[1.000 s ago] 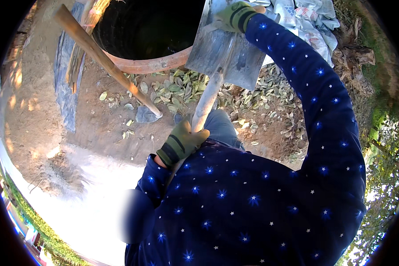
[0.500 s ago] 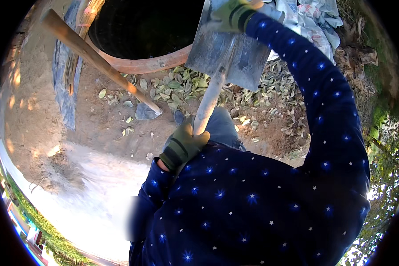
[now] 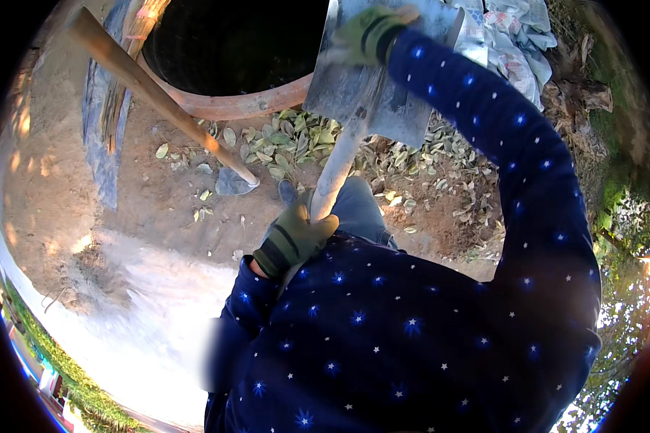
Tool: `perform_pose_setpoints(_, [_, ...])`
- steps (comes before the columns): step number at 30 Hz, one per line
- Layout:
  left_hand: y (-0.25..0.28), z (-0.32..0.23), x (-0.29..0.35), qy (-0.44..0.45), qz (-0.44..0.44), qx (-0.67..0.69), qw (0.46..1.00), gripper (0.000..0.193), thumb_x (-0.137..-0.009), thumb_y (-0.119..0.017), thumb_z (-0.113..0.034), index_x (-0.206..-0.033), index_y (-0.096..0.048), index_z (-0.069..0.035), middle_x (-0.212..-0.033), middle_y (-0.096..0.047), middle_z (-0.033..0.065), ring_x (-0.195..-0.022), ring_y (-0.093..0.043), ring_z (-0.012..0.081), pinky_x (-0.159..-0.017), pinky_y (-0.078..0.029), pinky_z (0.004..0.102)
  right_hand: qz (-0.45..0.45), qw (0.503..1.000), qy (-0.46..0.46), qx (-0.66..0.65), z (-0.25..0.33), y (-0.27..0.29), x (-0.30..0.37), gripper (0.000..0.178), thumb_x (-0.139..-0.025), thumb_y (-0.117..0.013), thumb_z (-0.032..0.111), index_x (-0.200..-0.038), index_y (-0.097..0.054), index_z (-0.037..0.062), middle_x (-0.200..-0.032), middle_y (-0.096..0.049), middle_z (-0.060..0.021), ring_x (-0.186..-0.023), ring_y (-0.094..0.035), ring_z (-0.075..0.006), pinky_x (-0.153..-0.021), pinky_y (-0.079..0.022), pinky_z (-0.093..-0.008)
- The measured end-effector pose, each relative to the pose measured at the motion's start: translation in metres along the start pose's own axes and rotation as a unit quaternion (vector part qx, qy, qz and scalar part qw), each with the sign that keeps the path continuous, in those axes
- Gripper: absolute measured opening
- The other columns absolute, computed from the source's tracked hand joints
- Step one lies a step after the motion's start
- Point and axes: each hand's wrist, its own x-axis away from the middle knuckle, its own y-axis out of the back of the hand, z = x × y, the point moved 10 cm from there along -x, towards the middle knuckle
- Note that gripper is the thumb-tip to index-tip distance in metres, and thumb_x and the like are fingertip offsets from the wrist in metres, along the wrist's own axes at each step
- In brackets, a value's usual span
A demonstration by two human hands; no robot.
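Observation:
My left hand (image 3: 296, 234), in a green glove with dark bands, is wrapped round the pale wooden handle of a shovel (image 3: 339, 162) in front of my body. The shovel's grey metal blade (image 3: 404, 115) points away from me, its concave face up. Over the blade's far part is my right hand (image 3: 368, 37) in a matching glove, smeared by motion. Its fingers look closed round something; a tan end (image 3: 409, 13) sticks out on one side and a pale blur on the other. I cannot make out what it is.
A hoe with a long wooden handle (image 3: 152, 90) leans at the left, its blade (image 3: 235, 182) on the soil. Beyond is a dark round opening with a clay rim (image 3: 245, 106). Fallen leaves (image 3: 296, 141), crumpled pale sacks (image 3: 516, 50) and a bundle of sticks (image 3: 119, 108) lie around.
My right hand has shifted slightly left and nearer over the blade. My left hand keeps its grip on the shovel handle, and the shovel has barely moved.

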Motion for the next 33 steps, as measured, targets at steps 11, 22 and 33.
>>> perform_pose_setpoints(11, [-0.002,-0.012,-0.001,-0.023,-0.011,-0.027,0.999,0.043,-0.084,-0.067,-0.026,-0.116,-0.056,0.0,-0.095,-0.065,0.0129,-0.09,-0.064,0.023,-0.082,-0.05,0.0369,-0.092,0.992,-0.017,-0.08,-0.042,-0.025,-0.009,0.057,-0.097,-0.041,0.063,-0.111,-0.069,0.0152,-0.093,-0.073,-0.0083,-0.089,-0.072,-0.0273,-0.083,-0.056,-0.0434])
perform_pose_setpoints(22, [0.002,-0.018,0.0,-0.029,-0.03,-0.045,0.998,0.046,-0.084,-0.067,-0.025,-0.121,-0.055,0.0,-0.096,-0.065,0.0115,-0.09,-0.062,0.0197,-0.083,-0.05,0.0362,-0.073,0.995,0.018,0.064,0.009,-0.003,0.001,0.066,-0.091,-0.044,0.073,-0.113,-0.072,0.0167,-0.097,-0.074,-0.01,-0.092,-0.072,-0.0252,-0.083,-0.056,-0.0421])
perform_pose_setpoints(33, [-0.002,-0.01,-0.005,-0.042,-0.016,0.0,0.999,0.043,-0.084,-0.065,-0.022,-0.119,-0.056,0.001,-0.087,-0.064,0.0076,-0.082,-0.062,0.0168,-0.076,-0.051,0.035,0.034,0.999,-0.013,0.02,0.026,-0.009,0.005,0.066,-0.095,-0.039,0.068,-0.123,-0.069,0.0163,-0.107,-0.073,-0.012,-0.097,-0.071,-0.0288,-0.091,-0.053,-0.042])
